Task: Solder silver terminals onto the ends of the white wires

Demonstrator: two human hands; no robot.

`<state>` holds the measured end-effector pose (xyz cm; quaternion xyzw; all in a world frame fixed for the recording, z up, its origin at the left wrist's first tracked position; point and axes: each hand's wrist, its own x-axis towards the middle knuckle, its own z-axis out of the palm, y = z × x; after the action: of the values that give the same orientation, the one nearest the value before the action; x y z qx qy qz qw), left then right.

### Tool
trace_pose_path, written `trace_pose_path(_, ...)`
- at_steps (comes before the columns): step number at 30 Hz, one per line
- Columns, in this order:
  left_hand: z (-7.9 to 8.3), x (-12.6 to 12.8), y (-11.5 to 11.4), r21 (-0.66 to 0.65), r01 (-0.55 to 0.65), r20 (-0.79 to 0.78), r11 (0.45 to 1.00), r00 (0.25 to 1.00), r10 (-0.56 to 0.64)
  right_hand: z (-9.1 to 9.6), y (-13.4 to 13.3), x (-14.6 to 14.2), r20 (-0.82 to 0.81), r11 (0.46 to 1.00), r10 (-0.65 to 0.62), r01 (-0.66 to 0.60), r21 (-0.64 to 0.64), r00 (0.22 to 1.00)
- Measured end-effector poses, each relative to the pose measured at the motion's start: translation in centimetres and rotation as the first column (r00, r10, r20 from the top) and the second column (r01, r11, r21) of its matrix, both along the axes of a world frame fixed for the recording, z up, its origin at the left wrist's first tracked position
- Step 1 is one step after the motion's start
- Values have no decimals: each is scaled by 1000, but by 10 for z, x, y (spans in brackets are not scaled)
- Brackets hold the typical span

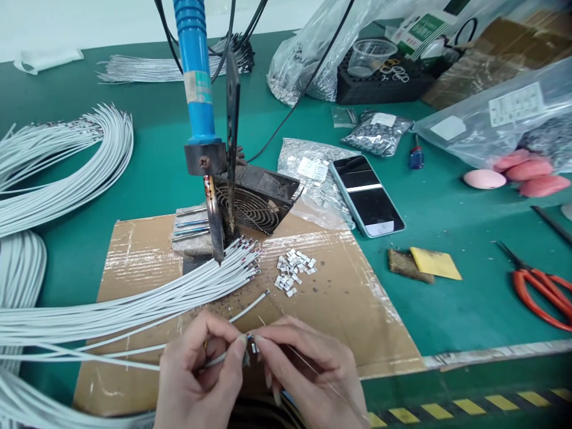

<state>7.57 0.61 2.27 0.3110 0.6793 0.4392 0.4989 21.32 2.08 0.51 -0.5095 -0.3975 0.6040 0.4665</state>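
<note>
My left hand (203, 363) is closed, pinching a white cable (217, 360) close to its end. Fingertip to fingertip with it, my right hand (308, 366) pinches at the same cable end, where a small silver metal connector (254, 347) shows. A thin solder wire (304, 359) crosses the fingers of my right hand. Just beyond, a small pile of metal connectors (294, 269) lies on a cardboard sheet (344, 304). Left of the pile, a bundle of white cables (179, 307) reaches under a blue soldering iron (199, 113) fixed upright with its tip down.
Behind the iron stands a dirty fan (254, 202). A phone (369, 196) lies beside a bag of metal parts (308, 173). To the right are a sponge (435, 263), red-handled pliers (540, 292) and a small screwdriver (416, 156). Coiled cables (107, 161) fill the left.
</note>
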Motion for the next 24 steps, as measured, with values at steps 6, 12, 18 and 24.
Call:
trace_pose_path(6, 7, 2, 7, -54, -48, 136, 997, 989, 55, -6, -8, -4, 215, 965, -53, -5, 261, 975)
trace_pose_path(12, 11, -3, 11, -140, 33, 230, 990, 973, 0, -9, -13, 8, 525, 794, -215, -166, 585, 824)
trace_pose_path(18, 12, -8, 12, -118, 25, 159, 993, 987, -6, -8, -3, 32, 443, 866, -190, -62, 496, 876)
trace_pose_path(24, 9, -2, 10, -46, 23, 78, 999, 997, -20, 1, 4, 12, 42, 987, -150, 147, 56, 988)
